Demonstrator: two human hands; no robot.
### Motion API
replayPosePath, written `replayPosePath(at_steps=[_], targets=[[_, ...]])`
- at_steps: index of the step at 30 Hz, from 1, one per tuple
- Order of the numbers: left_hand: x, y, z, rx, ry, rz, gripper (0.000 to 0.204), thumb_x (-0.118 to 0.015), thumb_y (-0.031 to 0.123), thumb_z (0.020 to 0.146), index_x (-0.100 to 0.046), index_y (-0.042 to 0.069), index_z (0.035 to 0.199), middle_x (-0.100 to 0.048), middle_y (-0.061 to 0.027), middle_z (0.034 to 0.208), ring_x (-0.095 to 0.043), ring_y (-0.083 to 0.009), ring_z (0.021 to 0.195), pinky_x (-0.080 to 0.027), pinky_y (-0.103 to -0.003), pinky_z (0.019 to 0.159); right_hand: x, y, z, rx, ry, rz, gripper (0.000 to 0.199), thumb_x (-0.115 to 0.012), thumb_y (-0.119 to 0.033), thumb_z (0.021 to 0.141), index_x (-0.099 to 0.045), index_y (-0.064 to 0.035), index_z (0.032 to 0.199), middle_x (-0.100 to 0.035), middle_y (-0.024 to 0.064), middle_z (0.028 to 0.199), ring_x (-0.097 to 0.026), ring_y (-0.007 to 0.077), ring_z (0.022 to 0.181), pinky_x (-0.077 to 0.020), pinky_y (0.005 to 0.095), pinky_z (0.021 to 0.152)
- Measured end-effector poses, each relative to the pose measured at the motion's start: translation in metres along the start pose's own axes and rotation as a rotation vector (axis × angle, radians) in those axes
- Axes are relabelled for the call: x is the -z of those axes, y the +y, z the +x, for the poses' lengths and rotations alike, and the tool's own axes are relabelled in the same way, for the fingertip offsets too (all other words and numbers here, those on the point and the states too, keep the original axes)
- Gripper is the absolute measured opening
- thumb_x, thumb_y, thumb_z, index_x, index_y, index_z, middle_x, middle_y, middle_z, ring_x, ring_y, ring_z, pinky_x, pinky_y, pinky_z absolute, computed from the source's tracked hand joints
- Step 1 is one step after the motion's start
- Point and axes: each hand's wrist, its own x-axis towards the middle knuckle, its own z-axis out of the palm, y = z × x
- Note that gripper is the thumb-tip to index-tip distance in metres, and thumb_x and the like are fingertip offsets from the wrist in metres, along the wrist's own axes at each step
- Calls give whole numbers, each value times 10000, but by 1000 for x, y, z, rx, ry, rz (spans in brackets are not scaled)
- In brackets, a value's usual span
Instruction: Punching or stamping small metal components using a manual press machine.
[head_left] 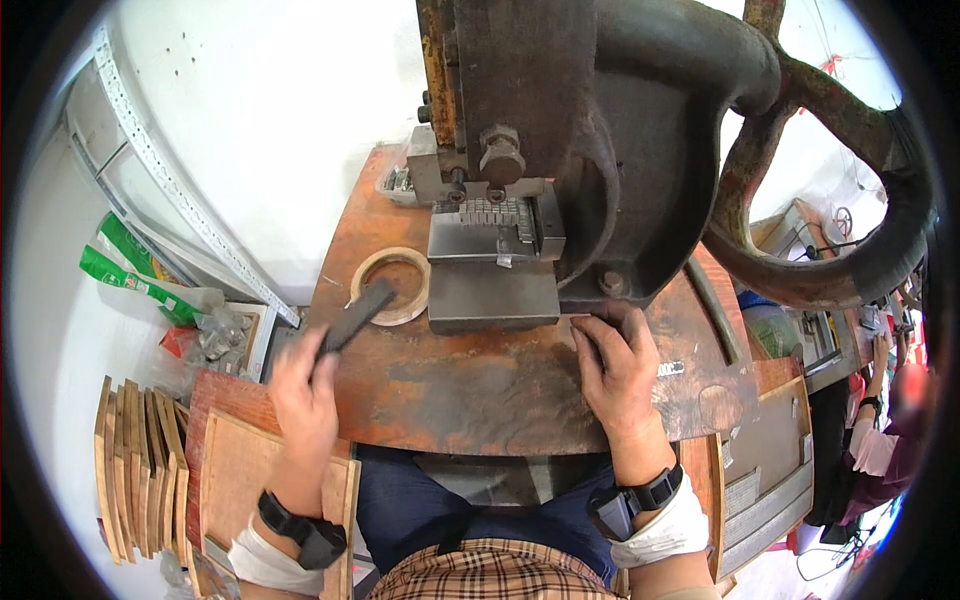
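Far left of the press (655,150), a stack of wooden boards (140,470) stands on edge, with a green bag (130,260) above it in view. Closer to the press, on its near left, is a shallow wooden tray (265,480). The left hand (303,385) is clamped on a dark bar (357,318), thumb against fingers; the bar lies to the left of the press, tilted up toward it, its far end overlapping a pale ring (405,316) in view. That ring rests flat on the worktable (480,400), just beside the press's metal block (495,295). Behind the ring, left of the press, sits a clear tub (398,187) of small metal parts. The right hand (618,370) is just in front of the press's base, fingers bent; whether its fingertips pinch anything I cannot tell. Right of that hand, also before the press, lies a short row of small metal pieces (671,368), then a dark rod (712,310) beside the press, below its heavy wheel (840,275)
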Motion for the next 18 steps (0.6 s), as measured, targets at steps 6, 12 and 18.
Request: replayPosePath(at_steps=[6, 12, 18], targets=[[-29, 72, 89, -166, -193, 81, 288, -730, 210, 776, -642, -14, 934, -646, -184, 835, -630, -313, 758, -477, -380, 687, 0, 3, -2, -74, -37, -11, 202, -717, 4, 737, -672, -20, 933, -594, 167, 951, -620, 319, 831, -516, 379, 710], [-53, 84, 115, -121, -323, 135, 409, -765, 380, 753, -679, 26, 938, -665, -147, 886, -637, -290, 761, -480, -379, 682, -3, 2, -3, -96, -70, -33, 219, -721, -10, 743, -664, -23, 954, -592, 165, 983, -622, 322, 835, -518, 381, 717], [-62, 93, 120, -68, -305, 182, 462, -712, 425, 803, -694, 39, 1056, -668, -125, 922, -627, -316, 858, -487, -401, 749, -3, 3, -4, -119, -94, -4, 226, -725, -16, 745, -662, -21, 962, -588, 165, 997, -621, 324, 843, -518, 385, 715]])
